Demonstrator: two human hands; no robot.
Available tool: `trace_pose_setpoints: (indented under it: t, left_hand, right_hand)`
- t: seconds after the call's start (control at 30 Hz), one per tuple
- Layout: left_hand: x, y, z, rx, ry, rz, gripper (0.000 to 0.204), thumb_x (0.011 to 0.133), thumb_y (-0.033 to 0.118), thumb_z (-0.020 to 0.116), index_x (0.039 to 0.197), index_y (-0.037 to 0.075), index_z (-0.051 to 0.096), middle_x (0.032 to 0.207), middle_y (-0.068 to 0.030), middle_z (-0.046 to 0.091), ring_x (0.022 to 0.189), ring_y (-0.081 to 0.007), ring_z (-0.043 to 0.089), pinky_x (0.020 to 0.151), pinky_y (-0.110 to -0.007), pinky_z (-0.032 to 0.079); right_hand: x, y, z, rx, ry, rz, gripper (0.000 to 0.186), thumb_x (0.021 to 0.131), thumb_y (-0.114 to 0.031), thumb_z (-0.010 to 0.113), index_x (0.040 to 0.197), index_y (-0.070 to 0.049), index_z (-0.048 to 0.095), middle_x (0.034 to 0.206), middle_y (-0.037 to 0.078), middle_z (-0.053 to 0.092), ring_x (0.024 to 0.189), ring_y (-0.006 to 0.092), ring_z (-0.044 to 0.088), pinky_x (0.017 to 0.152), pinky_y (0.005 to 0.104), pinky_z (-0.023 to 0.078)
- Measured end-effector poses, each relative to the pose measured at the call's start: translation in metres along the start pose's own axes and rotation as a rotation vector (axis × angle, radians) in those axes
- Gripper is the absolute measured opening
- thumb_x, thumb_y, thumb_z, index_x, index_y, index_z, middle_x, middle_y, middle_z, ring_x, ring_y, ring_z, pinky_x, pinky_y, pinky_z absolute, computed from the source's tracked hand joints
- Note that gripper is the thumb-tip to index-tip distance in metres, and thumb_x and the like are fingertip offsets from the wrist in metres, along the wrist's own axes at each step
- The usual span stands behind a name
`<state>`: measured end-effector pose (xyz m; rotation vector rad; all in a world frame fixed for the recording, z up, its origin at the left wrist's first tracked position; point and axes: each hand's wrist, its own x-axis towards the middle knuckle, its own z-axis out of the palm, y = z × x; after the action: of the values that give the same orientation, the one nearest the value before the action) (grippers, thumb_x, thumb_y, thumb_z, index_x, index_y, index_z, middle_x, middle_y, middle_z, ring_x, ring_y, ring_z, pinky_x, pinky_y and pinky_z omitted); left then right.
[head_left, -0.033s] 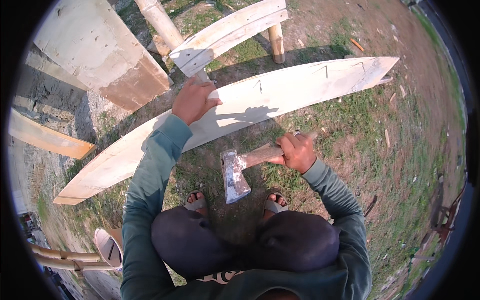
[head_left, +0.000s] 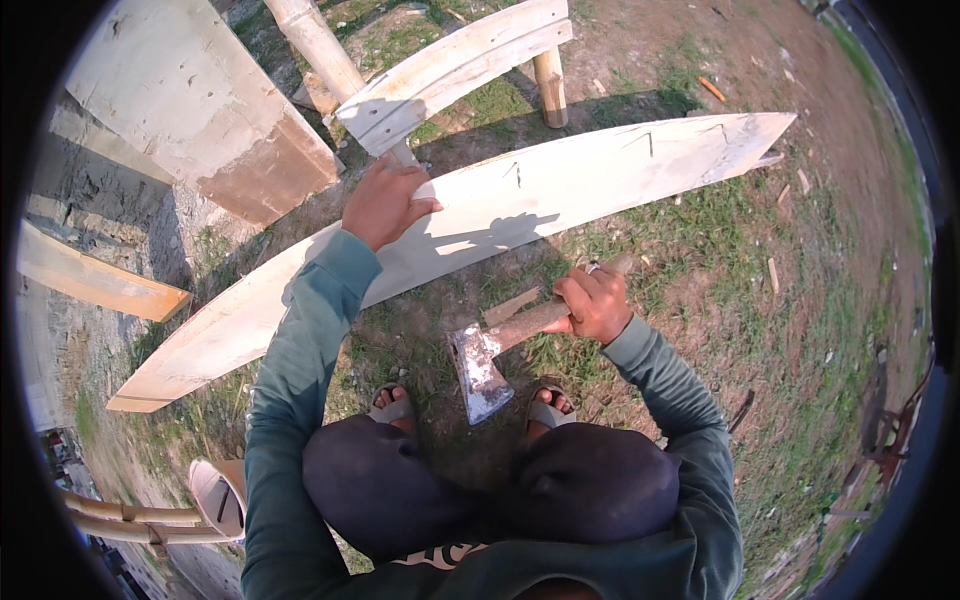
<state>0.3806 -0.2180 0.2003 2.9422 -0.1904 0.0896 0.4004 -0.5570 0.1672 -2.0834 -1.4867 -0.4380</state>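
Observation:
A long pale wooden board [head_left: 590, 175] stands on its edge across the ground in front of me, slanting up to the right. Several nails [head_left: 648, 145] stick out of its face, some of them bent. My left hand [head_left: 387, 205] is closed over the board's upper edge, left of the middle. My right hand [head_left: 597, 300] grips the wooden handle of a hatchet [head_left: 480, 375]. The worn, pale-stained hatchet head hangs above the ground between my feet, its cutting edge turned toward me, apart from the board. Shadows fall on the board beside my left hand.
Beyond the board are a short nailed plank [head_left: 460, 70] and bamboo posts [head_left: 551, 90]. A large plywood sheet [head_left: 190, 90] leans at the far left, near another board [head_left: 100, 270]. A wood piece [head_left: 511, 306] lies by the hatchet. Bamboo poles [head_left: 130, 520] are at the lower left.
The hatchet head has dipped lower and toward me, with my right hand staying on the handle. A wood piece behind it now shows more. My left hand stays on the board.

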Motion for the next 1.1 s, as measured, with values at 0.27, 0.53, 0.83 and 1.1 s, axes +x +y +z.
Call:
trace_pose_setpoints:
  t: [0.27, 0.53, 0.83, 1.1]
  left_hand:
    - [0.004, 0.000, 0.000, 0.040, 0.059, 0.083, 0.044, 0.081, 0.037, 0.069, 0.110, 0.005, 0.062, 0.110, -0.0144, 0.066, 0.104, -0.0307, 0.060, 0.105, -0.044, 0.035]
    - [0.033, 0.031, 0.005, 0.035, -0.054, -0.207, 0.049, 0.080, 0.038, 0.071, 0.115, 0.008, 0.055, 0.079, -0.0162, 0.064, 0.081, -0.0369, 0.063, 0.067, -0.048, 0.048]
    - [0.028, 0.036, 0.008, 0.070, -0.002, -0.139, 0.045, 0.078, 0.043, 0.071, 0.105, 0.009, 0.058, 0.079, -0.0157, 0.066, 0.073, -0.0375, 0.064, 0.063, -0.048, 0.049]
    - [0.035, 0.031, 0.015, 0.088, 0.046, -0.135, 0.048, 0.075, 0.046, 0.073, 0.105, 0.010, 0.061, 0.072, -0.0158, 0.065, 0.069, -0.0371, 0.064, 0.061, -0.047, 0.049]
  right_hand:
    - [-0.020, 0.082, -0.003, 0.105, 0.148, 0.338, 0.052, 0.079, -0.060, 0.066, 0.074, -0.009, 0.057, 0.055, 0.006, 0.054, 0.044, 0.0243, 0.055, 0.044, 0.0376, 0.041]
    - [-0.017, 0.073, 0.023, -0.125, 0.072, 0.485, 0.061, 0.076, -0.068, 0.063, 0.067, -0.009, 0.053, 0.053, 0.007, 0.052, 0.043, 0.0237, 0.055, 0.039, 0.0356, 0.039]
    - [-0.011, 0.092, 0.032, 0.033, 0.106, 0.351, 0.064, 0.075, -0.070, 0.062, 0.070, -0.007, 0.055, 0.059, 0.008, 0.055, 0.051, 0.0269, 0.058, 0.047, 0.0372, 0.045]
    - [-0.014, 0.110, 0.041, -0.006, 0.149, 0.371, 0.064, 0.075, -0.070, 0.062, 0.069, -0.007, 0.055, 0.058, 0.009, 0.054, 0.049, 0.0273, 0.058, 0.044, 0.0376, 0.043]
